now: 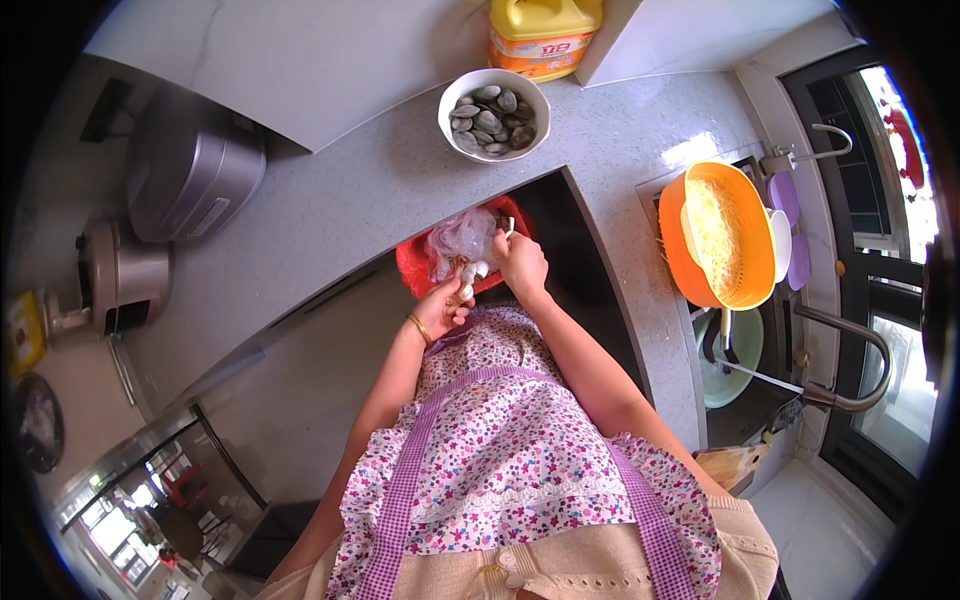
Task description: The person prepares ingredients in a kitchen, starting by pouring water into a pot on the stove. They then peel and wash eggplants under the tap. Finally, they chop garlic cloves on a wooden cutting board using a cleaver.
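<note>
My left hand (441, 310), with a gold bracelet at its wrist, holds a cluster of small white pieces (471, 279) that look like mushrooms or garlic. Just to the right, my right hand (523, 262) pinches a thin white stalk-like piece (511, 225) between thumb and fingers. Both hands are above a bin lined with a red plastic bag (411, 271), below the counter edge. Inside the red liner lies a crumpled clear plastic bag (466, 238). My fingers partly hide the white pieces and the bin.
On the grey counter (337, 195) stands a white bowl (541, 124) of clams, near a yellow jug (544, 45). At right, an orange colander (675, 255) holds pale shreds. Water runs from a faucet (821, 397) into a green basin (750, 352). Appliances (199, 165) stand at left.
</note>
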### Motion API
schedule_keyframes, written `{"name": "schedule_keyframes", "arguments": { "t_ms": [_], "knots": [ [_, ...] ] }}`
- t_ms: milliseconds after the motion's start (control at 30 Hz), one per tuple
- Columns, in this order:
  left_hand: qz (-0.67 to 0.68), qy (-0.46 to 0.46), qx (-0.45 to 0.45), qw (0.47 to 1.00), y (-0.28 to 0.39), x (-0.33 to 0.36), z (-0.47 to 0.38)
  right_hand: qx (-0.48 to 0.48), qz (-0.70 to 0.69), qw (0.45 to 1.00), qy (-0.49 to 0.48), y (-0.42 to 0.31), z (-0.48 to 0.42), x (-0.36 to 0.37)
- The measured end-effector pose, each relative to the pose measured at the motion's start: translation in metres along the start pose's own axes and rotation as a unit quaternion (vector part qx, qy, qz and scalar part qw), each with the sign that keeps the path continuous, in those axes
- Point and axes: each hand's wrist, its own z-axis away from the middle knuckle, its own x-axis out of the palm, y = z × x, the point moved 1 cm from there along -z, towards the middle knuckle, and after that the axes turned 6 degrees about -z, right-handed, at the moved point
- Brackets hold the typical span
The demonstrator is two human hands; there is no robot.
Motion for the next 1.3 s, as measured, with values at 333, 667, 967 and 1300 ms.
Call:
{"name": "schedule_keyframes", "arguments": {
  "t_ms": [333, 667, 967, 1300],
  "knots": [
    [0.02, 0.108, 0.132, 0.985, -0.017, -0.022, -0.017, -0.09, 0.103, 0.984, -0.115, 0.027, -0.006, 0.026],
    [-0.149, 0.268, 0.311, 0.9, -0.033, -0.001, -0.053, -0.135, -0.116, 0.968, -0.179, 0.008, 0.026, 0.045],
    [-0.213, 0.329, 0.39, 0.833, -0.018, 0.013, -0.026, -0.053, -0.303, 0.936, -0.169, 0.036, 0.008, 0.059],
    [-0.356, 0.415, 0.303, 0.78, -0.002, 0.006, -0.015, 0.185, -0.559, 0.747, -0.309, 0.016, 0.012, 0.025]
  ]
}}
